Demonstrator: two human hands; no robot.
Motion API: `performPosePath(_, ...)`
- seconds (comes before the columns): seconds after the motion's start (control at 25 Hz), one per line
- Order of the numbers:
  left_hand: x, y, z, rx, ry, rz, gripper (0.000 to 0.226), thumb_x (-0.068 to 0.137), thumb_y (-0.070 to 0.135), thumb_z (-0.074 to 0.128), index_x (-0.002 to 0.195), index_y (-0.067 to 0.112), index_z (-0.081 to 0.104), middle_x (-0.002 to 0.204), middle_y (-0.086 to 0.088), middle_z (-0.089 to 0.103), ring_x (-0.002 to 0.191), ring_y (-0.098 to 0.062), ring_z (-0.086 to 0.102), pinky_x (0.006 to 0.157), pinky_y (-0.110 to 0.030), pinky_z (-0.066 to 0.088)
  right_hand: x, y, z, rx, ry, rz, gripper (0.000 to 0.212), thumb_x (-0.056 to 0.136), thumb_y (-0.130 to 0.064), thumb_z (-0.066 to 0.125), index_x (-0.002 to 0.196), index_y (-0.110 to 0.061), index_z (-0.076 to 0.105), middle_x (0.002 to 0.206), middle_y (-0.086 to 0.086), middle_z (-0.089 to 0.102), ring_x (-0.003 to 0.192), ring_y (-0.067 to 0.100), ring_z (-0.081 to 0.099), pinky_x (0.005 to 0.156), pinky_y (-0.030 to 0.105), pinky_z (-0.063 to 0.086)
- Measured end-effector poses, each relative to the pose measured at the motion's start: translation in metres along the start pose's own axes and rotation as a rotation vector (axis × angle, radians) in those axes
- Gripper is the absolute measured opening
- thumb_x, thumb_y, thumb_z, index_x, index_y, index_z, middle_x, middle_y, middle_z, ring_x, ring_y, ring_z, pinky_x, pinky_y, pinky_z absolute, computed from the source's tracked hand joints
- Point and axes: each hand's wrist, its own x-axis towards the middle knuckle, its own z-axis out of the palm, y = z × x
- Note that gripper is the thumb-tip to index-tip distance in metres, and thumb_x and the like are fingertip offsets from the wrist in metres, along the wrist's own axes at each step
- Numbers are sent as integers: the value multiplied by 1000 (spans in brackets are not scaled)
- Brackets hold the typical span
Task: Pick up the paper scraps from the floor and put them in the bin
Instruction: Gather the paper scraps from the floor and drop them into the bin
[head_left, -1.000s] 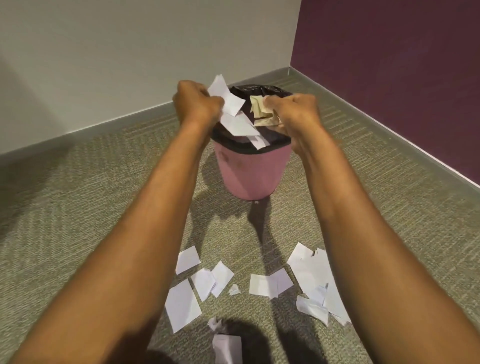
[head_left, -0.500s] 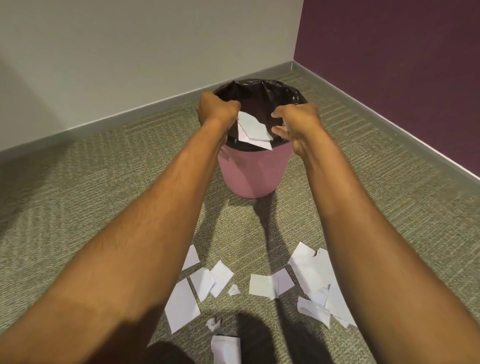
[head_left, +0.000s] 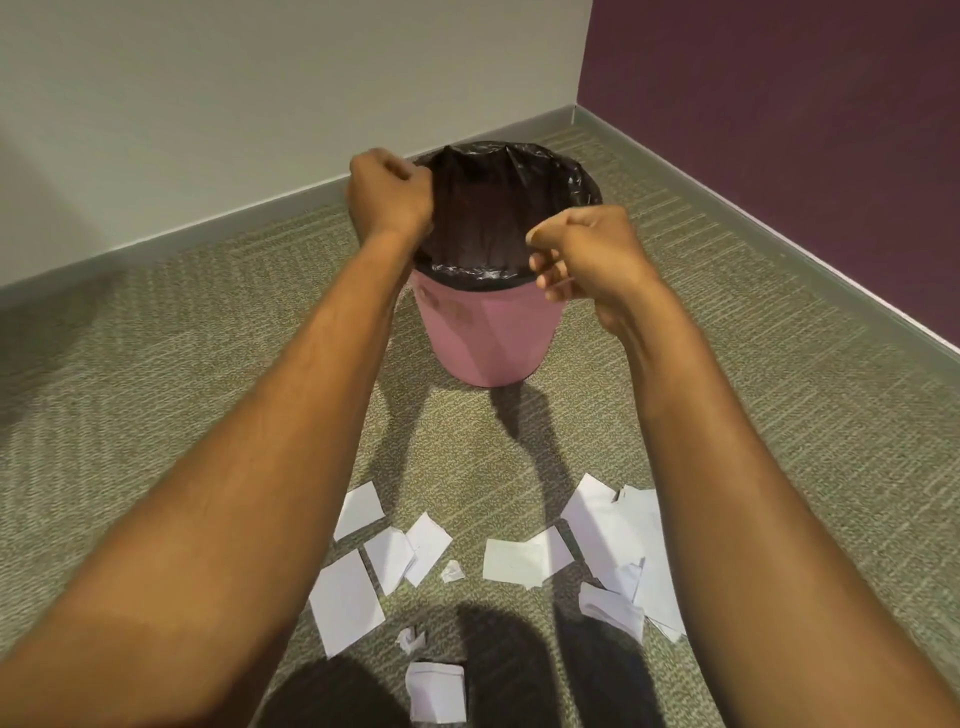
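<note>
Paper scraps (head_left: 519, 564) lie scattered on the floor (head_left: 156, 389), near the pink bin (head_left: 488, 343); left hand (head_left: 389, 200) and right hand (head_left: 589, 260) above its rim, fingers (head_left: 550, 271) curled, empty. Advice: gather several scraps per grasp.

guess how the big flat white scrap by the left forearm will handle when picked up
The big flat scrap looks thin, so probably light and likely to flop when pinched. Lying flush on the carpet, its edge may be hard to catch.
</note>
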Motion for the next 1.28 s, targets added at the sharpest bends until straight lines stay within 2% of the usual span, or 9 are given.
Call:
performPosePath(0.2, -74, -125, -52, 263, 140, -128, 12, 89, 16, 53, 84, 9, 61, 82, -5, 63, 62, -11, 52, 54, -27, 43, -11, 80, 13, -383, -275, 216, 14, 90, -4, 62, 99, 7, 63, 78, 13, 63, 56, 17, 57, 46, 26, 48)
performPosePath(0.4, -187, -249, -89, 757, -497, -16, 37, 88, 37, 63, 117, 15, 59, 114, -8, 57, 104, -27, 55, 84, -39, 49, -72, 201, 80, -1018, -458, 231, 28, 80, -22, 74, 104, -12, 64, 107, 9, 62, 100, 28, 64, 84, 36, 54)
performPosePath(0.6, -270, -281, -88, 823, -732, 407, 68, 80, 61, 58, 125, 10, 63, 121, -18, 61, 108, -34, 57, 82, -41, 51, -139, 255, 85, -1336, -507, 30, 53, 86, -25, 67, 134, -16, 47, 140, 13, 39, 129, 36, 38, 101, 49, 40)
performPosePath(0.68, -273, -288, -84, 855, -784, 449, 72, 80, 66, 49, 125, 12, 64, 125, -24, 61, 110, -37, 58, 79, -43, 52, -145, 256, 86, -1355, -489, -18, 54, 86, -15, 65, 136, -12, 44, 141, 16, 37, 127, 37, 38, 97, 50, 43)
performPosePath(0.8, -269, -280, -79, 932, -850, 437, 45, 73, 34, 69, 114, 15, 66, 122, -20, 61, 103, -37, 62, 72, -40, 55, -153, 256, 90, -1355, -471, -36, 50, 89, -1, 55, 137, -7, 44, 142, 18, 37, 127, 38, 39, 94, 48, 45)
performPosePath(0.92, -260, -271, -75, 1034, -865, 373, 29, 89, 19, 58, 118, 18, 60, 130, -10, 51, 119, -31, 49, 79, -39, 50, -155, 255, 93, -1306, -466, -47, 43, 89, 0, 55, 132, -6, 47, 134, 16, 47, 122, 35, 45, 91, 45, 46)
performPosePath(1.08, -256, -279, -77, 952, -798, 327, 19, 92, 12, 49, 107, 12, 60, 121, -8, 50, 114, -27, 49, 72, -38, 47, -153, 249, 85, -1142, -432, -33, 38, 86, 7, 56, 121, -7, 57, 117, 12, 61, 102, 28, 60, 84, 36, 53)
performPosePath(1.2, -255, -277, -82, 832, -694, 271, 22, 88, 10, 56, 110, 10, 58, 122, -12, 49, 109, -29, 52, 75, -34, 45, -135, 241, 69, -1016, -286, 92, 31, 89, 3, 53, 118, -8, 58, 115, 11, 62, 96, 27, 64, 78, 33, 53)
performPosePath(1.28, -254, -278, -83, 993, -604, 307, 48, 81, 25, 71, 125, 14, 53, 133, -19, 47, 116, -34, 51, 88, -41, 45, -122, 237, 56, -1066, -274, 251, 34, 89, -9, 62, 122, -10, 53, 125, 12, 56, 108, 31, 59, 84, 39, 51)
